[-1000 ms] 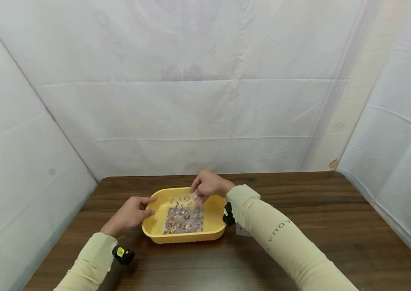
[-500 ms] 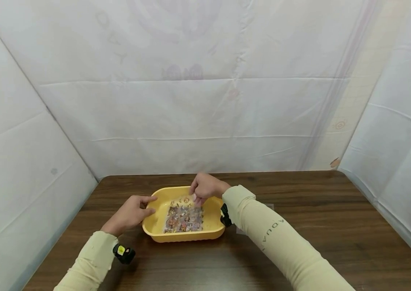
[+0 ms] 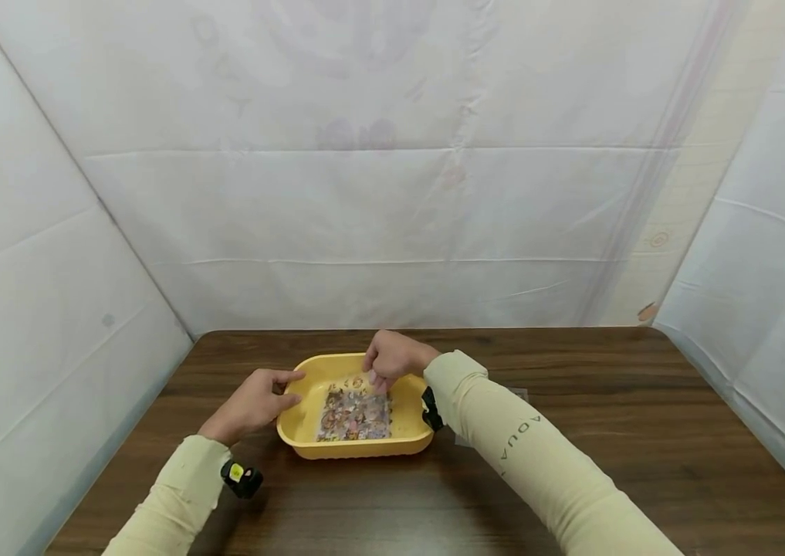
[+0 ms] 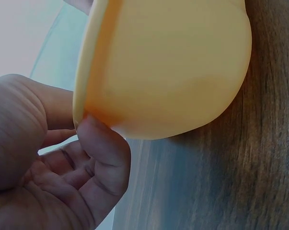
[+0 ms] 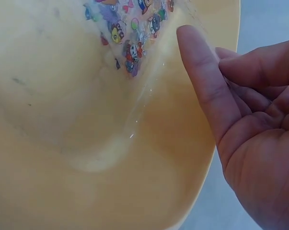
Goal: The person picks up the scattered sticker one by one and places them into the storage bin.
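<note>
My left hand (image 3: 253, 403) grips the left rim of a yellow plastic basin (image 3: 336, 449), thumb inside and fingers outside, as the left wrist view shows. Inside the basin lies a see-through sticker sheet (image 3: 356, 417) covered in small colourful cartoon figures. Its lower part looks dense and greyish, while the upper part is clearer, with sparser figures. My right hand (image 3: 394, 361) is over the basin's far rim and pinches the sheet's upper right corner between thumb and fingers. In the right wrist view the thumb (image 5: 202, 72) lies straight along the sheet's edge; the pinch itself is partly hidden.
A clear, flat piece (image 3: 520, 394) lies on the dark wooden table (image 3: 642, 432) right of the basin, mostly covered by my right forearm. Behind the table's far edge hangs a white cloth wall (image 3: 392, 208), with further cloth at both sides.
My right hand has dipped slightly to the lower left since a second ago, and the figures on the sheet look shifted. The left hand keeps its grip on the basin. The head view has turned slightly.
</note>
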Motion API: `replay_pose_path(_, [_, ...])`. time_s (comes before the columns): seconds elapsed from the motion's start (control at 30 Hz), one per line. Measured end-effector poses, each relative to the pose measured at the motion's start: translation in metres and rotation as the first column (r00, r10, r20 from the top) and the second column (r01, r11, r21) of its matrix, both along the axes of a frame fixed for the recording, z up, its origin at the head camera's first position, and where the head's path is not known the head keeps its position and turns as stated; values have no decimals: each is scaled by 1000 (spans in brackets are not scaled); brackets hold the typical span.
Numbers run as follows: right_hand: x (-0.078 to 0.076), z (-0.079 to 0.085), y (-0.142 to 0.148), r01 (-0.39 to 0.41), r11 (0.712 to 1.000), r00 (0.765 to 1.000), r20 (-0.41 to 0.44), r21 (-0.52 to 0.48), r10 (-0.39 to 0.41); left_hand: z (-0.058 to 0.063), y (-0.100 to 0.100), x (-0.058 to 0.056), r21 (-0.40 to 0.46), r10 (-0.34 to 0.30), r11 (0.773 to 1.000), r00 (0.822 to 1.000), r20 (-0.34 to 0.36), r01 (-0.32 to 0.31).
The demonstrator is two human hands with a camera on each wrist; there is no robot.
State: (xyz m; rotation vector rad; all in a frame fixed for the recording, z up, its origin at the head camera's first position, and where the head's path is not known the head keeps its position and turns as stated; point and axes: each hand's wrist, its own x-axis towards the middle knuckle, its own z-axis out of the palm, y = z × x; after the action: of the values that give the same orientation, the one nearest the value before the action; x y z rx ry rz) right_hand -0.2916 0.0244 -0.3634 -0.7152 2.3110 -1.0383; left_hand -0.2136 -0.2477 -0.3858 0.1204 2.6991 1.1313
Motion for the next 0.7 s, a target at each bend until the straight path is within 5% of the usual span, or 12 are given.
replay_pose_path(0.7, [0,0,0,-41,997,999,30,63,39,-1,1,1,-3,3,1000,1000,-6,-3])
